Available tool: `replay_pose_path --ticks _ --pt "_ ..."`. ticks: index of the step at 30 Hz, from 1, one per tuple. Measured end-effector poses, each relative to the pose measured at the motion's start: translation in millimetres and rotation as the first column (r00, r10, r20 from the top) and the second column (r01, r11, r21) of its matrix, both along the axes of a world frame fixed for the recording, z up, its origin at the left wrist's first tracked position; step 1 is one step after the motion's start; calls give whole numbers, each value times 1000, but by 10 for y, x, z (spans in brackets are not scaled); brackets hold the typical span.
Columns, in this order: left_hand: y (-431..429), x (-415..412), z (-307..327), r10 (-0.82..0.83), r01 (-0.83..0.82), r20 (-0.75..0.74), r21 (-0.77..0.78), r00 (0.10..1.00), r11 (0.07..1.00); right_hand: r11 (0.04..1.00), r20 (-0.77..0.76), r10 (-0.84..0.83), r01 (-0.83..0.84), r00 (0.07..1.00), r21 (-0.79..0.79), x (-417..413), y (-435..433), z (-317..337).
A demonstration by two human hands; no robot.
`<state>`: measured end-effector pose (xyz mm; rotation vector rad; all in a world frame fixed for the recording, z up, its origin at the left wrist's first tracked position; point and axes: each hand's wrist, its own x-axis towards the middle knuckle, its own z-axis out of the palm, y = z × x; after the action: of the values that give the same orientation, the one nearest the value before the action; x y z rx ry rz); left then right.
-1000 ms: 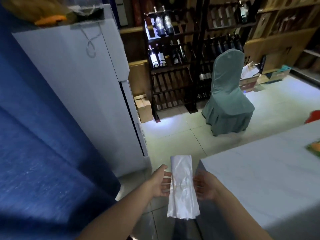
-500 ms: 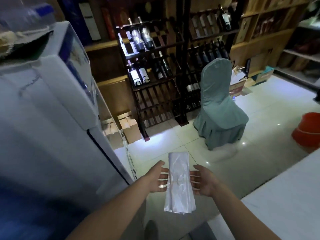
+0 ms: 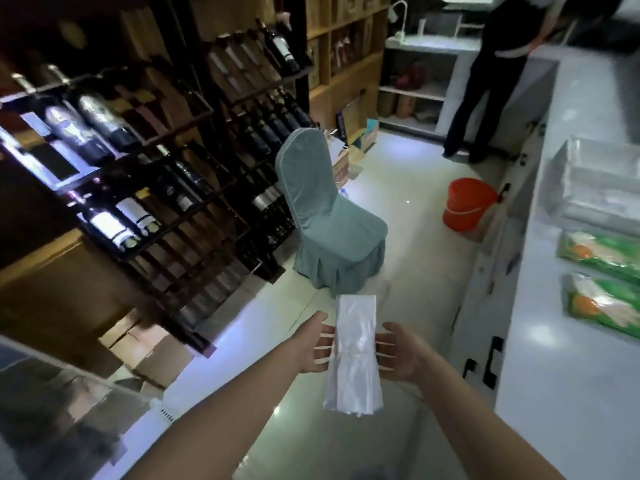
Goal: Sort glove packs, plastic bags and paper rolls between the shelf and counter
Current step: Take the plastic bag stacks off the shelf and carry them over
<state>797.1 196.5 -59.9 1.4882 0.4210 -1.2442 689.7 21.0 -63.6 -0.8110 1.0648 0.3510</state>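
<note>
We hold a flat bundle of clear plastic bags (image 3: 354,358) across both hands, out over the floor. Our left hand (image 3: 311,348) and right hand (image 3: 405,358) lie open, palms turned toward each other. Their straight, spread fingers reach under the bundle from either side, thumbs raised beside it. The bundle's near end droops past the fingers. Right of the right hand runs the pale bench (image 3: 540,341), bearing a near green glove pack (image 3: 609,308), a far green glove pack (image 3: 601,254) just beyond it, and a stack of clear bags (image 3: 602,188) farther ahead. Ahead of the hands stands a covered chair (image 3: 329,220), with a red bucket (image 3: 465,204) to its right. Left of the left hand rises a dark wine rack (image 3: 166,174).
</note>
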Motion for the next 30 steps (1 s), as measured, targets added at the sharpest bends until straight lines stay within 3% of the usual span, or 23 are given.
replay_pose_path --ticks 12,19,25,30 --pt "-1964 1086 -60 -349 348 36 26 937 937 943 5 -331 331 944 -45 615 -1423 -155" --pt "-3368 1298 -32 -566 566 89 28 819 824 862 16 -503 502 864 -68 535 -2361 -158" --pt "-4351 1024 26 -747 750 77 -17 660 661 695 0 -717 713 697 -93 204 -2856 -71" --pt "-5106 722 16 -894 895 54 -21 445 445 497 -10 -867 864 498 -86 -127 -3128 -47"
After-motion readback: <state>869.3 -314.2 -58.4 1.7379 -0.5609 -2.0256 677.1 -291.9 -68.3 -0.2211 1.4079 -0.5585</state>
